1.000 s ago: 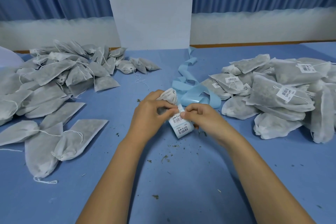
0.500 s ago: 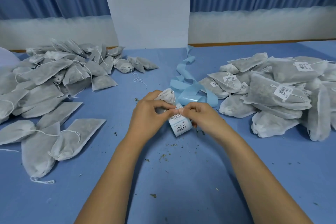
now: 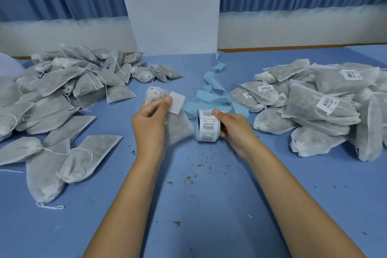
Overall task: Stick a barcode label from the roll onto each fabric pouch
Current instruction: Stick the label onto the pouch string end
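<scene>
Held a pouch (image 3: 178,130) and loose label (image 3: 177,102) together in the left hand (image 3: 149,124), label pinched at its edge, probably for sticking on; gripped the roll (image 3: 207,125) in the right hand (image 3: 235,130) just beside, ready for more.

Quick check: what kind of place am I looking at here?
Probably a packing or labelling workbench: unlabelled pouches heaped on the blue table, barcoded pouches heaped opposite, a label roll between.

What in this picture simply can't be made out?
Head view only:
1. The peeled label shows only a blank side; its printed face is turned away.
2. Print on the roll is too small to read.
3. The right pile is cut off by the right edge.
4. The white shape is cut off by the left edge.
</scene>
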Tool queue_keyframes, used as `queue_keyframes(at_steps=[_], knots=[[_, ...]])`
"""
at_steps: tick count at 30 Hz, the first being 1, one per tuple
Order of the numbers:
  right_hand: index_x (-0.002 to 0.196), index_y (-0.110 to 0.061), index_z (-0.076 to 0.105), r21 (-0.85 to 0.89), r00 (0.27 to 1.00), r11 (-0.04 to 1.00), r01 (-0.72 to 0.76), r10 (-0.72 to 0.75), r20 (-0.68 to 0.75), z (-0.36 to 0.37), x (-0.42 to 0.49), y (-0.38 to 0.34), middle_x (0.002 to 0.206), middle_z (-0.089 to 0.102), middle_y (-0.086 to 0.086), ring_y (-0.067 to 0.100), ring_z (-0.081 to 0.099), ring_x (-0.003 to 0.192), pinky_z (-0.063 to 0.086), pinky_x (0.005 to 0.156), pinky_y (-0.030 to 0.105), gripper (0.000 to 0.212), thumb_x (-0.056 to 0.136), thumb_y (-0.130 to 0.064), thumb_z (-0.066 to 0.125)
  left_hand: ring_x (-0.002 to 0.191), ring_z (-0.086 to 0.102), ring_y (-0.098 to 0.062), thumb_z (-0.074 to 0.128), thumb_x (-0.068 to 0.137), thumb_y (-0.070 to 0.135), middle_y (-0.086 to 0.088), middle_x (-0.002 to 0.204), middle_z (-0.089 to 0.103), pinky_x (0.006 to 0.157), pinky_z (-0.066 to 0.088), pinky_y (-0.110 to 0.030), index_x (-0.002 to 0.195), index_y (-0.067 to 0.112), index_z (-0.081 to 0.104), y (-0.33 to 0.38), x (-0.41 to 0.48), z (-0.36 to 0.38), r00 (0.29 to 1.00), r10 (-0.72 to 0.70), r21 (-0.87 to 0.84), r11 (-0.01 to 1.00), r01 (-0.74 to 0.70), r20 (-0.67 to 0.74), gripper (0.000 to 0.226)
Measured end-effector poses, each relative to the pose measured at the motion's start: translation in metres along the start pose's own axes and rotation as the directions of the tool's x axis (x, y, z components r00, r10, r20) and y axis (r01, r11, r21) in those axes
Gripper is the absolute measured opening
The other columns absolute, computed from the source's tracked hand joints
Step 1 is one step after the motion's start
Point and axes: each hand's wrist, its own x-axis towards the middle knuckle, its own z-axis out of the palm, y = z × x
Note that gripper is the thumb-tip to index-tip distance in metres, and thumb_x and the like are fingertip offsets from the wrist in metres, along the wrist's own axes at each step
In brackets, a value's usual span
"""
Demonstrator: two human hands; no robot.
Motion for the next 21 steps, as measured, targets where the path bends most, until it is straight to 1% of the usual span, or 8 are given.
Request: queue_keyframes(at_steps=[3, 4, 6, 8, 11, 15, 19, 21], knots=[[0.094, 0.003, 0.067, -0.066, 0.997, 0.997, 0.051, -0.055, -0.059, 0.004, 0.002, 0.000, 0.092, 0.070, 0.016, 0.023, 0.059, 0.075, 0.050, 0.076, 0.039, 0.036, 0.094, -0.033, 0.058, 0.068, 0.061, 0.001, 0.074, 0.084, 0.022, 0.013, 0.077, 0.073, 0.066, 0.051, -0.015, 0.067, 0.035, 0.078, 0.000, -0.005, 0.004, 0.999, -0.021, 0.018, 1.000, 0.020, 0.040, 0.022], [0.092, -0.002, 0.066, -0.157, 0.985, 0.982, 0.103, -0.123, -0.120, 0.005, 0.000, 0.000, 0.091, 0.071, 0.010, 0.020, 0.063, 0.079, 0.051, 0.080, 0.036, 0.033, 0.093, -0.034, 0.060, 0.068, 0.061, 0.003, 0.074, 0.084, 0.021, 0.012, 0.079, 0.073, 0.065, 0.049, -0.013, 0.067, 0.034, 0.078, 0.000, -0.007, 0.005, 0.999, -0.006, 0.029, 1.000, 0.004, 0.049, 0.022], [0.084, -0.012, 0.062, -0.327, 0.898, 0.902, 0.281, -0.368, -0.242, 0.005, -0.008, -0.005, 0.081, 0.065, -0.002, 0.011, 0.059, 0.075, 0.049, 0.074, 0.022, 0.021, 0.090, -0.032, 0.064, 0.070, 0.062, 0.005, 0.075, 0.083, 0.017, 0.010, 0.083, 0.073, 0.065, 0.045, -0.010, 0.068, 0.033, 0.077, 0.001, -0.011, 0.007, 0.995, 0.068, 0.058, 0.996, -0.072, 0.069, 0.023], [0.071, -0.015, 0.063, -0.299, 0.851, 0.858, 0.417, -0.485, -0.204, 0.004, -0.018, -0.012, 0.067, 0.059, -0.005, 0.006, 0.049, 0.061, 0.041, 0.061, 0.014, 0.022, 0.089, -0.027, 0.065, 0.073, 0.059, 0.006, 0.075, 0.083, 0.012, 0.005, 0.086, 0.068, 0.067, 0.043, -0.009, 0.074, 0.031, 0.076, 0.001, -0.015, 0.009, 0.967, 0.215, 0.131, 0.964, -0.232, 0.133, 0.020], [0.065, -0.011, 0.067, 0.011, 0.945, 0.945, 0.326, -0.325, -0.030, 0.011, -0.034, -0.018, 0.056, 0.059, 0.000, 0.007, 0.046, 0.046, 0.037, 0.046, 0.014, 0.033, 0.090, -0.031, 0.062, 0.080, 0.057, 0.001, 0.076, 0.081, 0.008, 0.003, 0.087, 0.060, 0.067, 0.043, -0.013, 0.087, 0.021, 0.075, -0.002, -0.024, 0.012, 0.841, 0.453, 0.226, 0.822, -0.523, 0.296, 0.013], [0.070, -0.006, 0.069, 0.129, 0.986, 0.979, 0.158, -0.165, 0.037, 0.013, -0.035, -0.021, 0.059, 0.061, 0.003, 0.008, 0.045, 0.044, 0.031, 0.041, 0.015, 0.031, 0.091, -0.029, 0.061, 0.090, 0.061, -0.023, 0.077, 0.081, 0.007, -0.005, 0.095, 0.062, 0.069, 0.049, -0.028, 0.091, 0.009, 0.078, -0.007, -0.024, 0.011, 0.715, 0.573, 0.283, 0.665, -0.691, 0.401, 0.010], [0.069, -0.006, 0.069, 0.235, 0.992, 0.971, 0.049, -0.074, 0.099, 0.008, -0.033, -0.022, 0.062, 0.060, 0.005, 0.008, 0.045, 0.045, 0.032, 0.040, 0.015, 0.026, 0.093, -0.011, 0.058, 0.092, 0.062, -0.026, 0.079, 0.079, 0.007, -0.005, 0.098, 0.061, 0.071, 0.053, -0.040, 0.093, 0.008, 0.077, -0.008, -0.022, 0.010, 0.696, 0.577, 0.273, 0.651, -0.708, 0.428, 0.014], [0.073, -0.003, 0.068, 0.261, 0.991, 0.965, -0.005, -0.030, 0.129, 0.006, -0.032, -0.023, 0.063, 0.060, 0.006, 0.009, 0.047, 0.045, 0.034, 0.039, 0.016, 0.025, 0.093, -0.014, 0.057, 0.094, 0.062, -0.025, 0.079, 0.079, 0.010, -0.007, 0.100, 0.062, 0.074, 0.055, -0.043, 0.096, 0.010, 0.077, -0.007, -0.021, 0.009, 0.712, 0.565, 0.254, 0.680, -0.688, 0.417, 0.017]])
